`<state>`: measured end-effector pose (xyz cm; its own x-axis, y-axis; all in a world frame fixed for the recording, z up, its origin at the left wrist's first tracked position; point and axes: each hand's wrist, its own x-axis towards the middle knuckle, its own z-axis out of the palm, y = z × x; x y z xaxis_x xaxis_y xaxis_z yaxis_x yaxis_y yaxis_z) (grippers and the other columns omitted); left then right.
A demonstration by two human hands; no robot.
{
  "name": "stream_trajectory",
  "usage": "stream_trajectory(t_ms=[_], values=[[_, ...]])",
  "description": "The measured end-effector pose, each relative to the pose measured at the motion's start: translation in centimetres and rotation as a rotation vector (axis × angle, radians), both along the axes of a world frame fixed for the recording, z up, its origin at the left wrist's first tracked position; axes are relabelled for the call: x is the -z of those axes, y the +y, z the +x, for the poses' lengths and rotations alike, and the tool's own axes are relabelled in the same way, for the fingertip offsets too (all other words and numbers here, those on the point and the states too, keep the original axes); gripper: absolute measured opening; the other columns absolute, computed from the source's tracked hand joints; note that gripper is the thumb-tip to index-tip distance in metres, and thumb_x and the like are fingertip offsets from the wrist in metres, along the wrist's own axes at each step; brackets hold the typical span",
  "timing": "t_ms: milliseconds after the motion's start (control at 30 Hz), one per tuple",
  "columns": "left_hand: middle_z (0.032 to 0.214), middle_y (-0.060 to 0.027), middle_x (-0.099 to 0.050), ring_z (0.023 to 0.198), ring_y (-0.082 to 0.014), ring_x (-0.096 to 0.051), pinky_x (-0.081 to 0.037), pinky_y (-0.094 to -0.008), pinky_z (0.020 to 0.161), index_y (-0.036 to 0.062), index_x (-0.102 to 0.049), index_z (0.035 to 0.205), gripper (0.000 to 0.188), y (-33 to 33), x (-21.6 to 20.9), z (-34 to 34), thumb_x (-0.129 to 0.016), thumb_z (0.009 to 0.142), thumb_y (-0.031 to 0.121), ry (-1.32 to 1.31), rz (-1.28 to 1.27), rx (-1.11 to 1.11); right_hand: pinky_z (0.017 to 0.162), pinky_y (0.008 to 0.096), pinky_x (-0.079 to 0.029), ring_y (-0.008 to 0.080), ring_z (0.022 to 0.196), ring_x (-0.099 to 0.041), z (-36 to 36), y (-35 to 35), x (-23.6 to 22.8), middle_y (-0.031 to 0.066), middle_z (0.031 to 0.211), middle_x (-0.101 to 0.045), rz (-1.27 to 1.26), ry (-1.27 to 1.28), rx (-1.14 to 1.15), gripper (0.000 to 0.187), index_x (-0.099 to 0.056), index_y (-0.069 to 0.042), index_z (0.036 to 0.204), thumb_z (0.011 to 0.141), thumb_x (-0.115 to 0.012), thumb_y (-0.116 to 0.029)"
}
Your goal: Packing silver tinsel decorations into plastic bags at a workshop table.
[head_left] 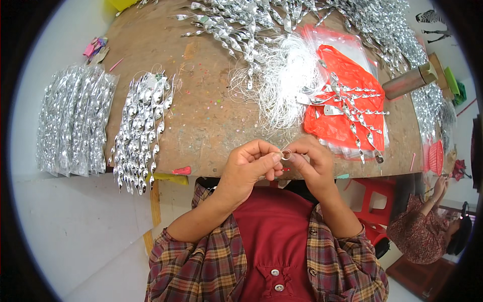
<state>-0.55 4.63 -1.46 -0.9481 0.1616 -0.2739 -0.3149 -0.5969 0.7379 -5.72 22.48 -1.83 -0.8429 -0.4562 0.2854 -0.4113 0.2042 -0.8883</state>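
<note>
Close to the table's near edge, my left hand [247, 168] and my right hand [314, 163] meet, each pinching a thin white string [286, 150] bent into a small loop between the fingertips. Just beyond them lies a large tangled heap of the same pale string [287, 85]. To the right of that heap, several silver twisted strips [347, 103] are spread over a red plastic bag [329, 127]. A bunch of silver spiral strips [143, 121] with string at its top hangs over the front edge on the left.
Bagged silver spirals [75, 121] are stacked at far left. More loose spirals [246, 20] cover the table's far side. A metal cylinder [405, 84] lies at the right. Beside the table are a red stool [375, 194] and another person [422, 229]. A red-handled item [182, 170] sits near the edge.
</note>
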Motion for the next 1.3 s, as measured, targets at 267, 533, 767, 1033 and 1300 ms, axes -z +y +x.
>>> stream_trajectory(t_ms=[267,533,767,1033,1300], values=[[0.081,-0.0041,-0.062,0.066,-0.0063,-0.057,-0.048,-0.0200,0.063,-0.0014,-0.060,0.098,0.012,0.0,-0.5,0.3,-0.057,0.092,0.009,0.046,-0.244,0.006,0.070,0.0250,-0.043,0.0114,0.080,-0.055,-0.8,0.8,-1.5,0.0035,0.087,-0.058,-0.181,-0.248,0.080,0.013,-0.063,0.001,0.099,0.087,-0.059,-0.003],[0.079,-0.0039,-0.062,0.065,-0.0059,-0.056,-0.050,-0.0214,0.065,0.0002,-0.060,0.098,0.011,-0.4,-0.8,0.5,-0.057,0.093,0.010,0.095,-0.370,-0.016,0.068,0.0267,-0.040,0.0153,0.067,-0.054,-1.2,0.7,-2.4,0.0063,0.076,-0.059,0.387,0.419,0.018,0.015,-0.064,-0.004,0.090,0.076,-0.067,-0.003],[0.078,-0.0019,-0.061,0.063,-0.0040,-0.054,-0.045,-0.0185,0.059,-0.0008,-0.060,0.096,0.011,-0.7,-0.7,0.7,-0.057,0.092,0.009,0.118,-0.527,-0.039,0.066,0.0310,-0.042,0.0199,0.065,-0.056,-1.0,1.0,-2.8,0.0065,0.079,-0.062,0.404,0.174,0.126,0.014,-0.065,-0.005,0.089,0.076,-0.068,-0.002],[0.081,-0.0024,-0.062,0.064,-0.0043,-0.054,-0.047,-0.0189,0.060,-0.0010,-0.059,0.098,0.011,-0.2,-0.4,0.4,-0.058,0.092,0.008,0.153,-0.453,-0.008,0.068,0.0352,-0.041,0.0252,0.071,-0.056,-0.6,-0.6,-2.5,0.0063,0.077,-0.060,0.309,0.326,-0.035,0.017,-0.065,-0.010,0.091,0.075,-0.069,-0.006],[0.086,-0.0060,-0.064,0.070,-0.0092,-0.061,-0.052,-0.0225,0.068,-0.0028,-0.060,0.104,0.015,-0.3,0.4,0.8,-0.057,0.093,0.007,0.105,-0.297,0.009,0.071,0.0282,-0.044,0.0137,0.076,-0.058,0.1,-0.8,-1.5,0.0024,0.082,-0.063,-0.029,-0.166,0.011,0.011,-0.063,-0.006,0.092,0.081,-0.066,-0.006]])
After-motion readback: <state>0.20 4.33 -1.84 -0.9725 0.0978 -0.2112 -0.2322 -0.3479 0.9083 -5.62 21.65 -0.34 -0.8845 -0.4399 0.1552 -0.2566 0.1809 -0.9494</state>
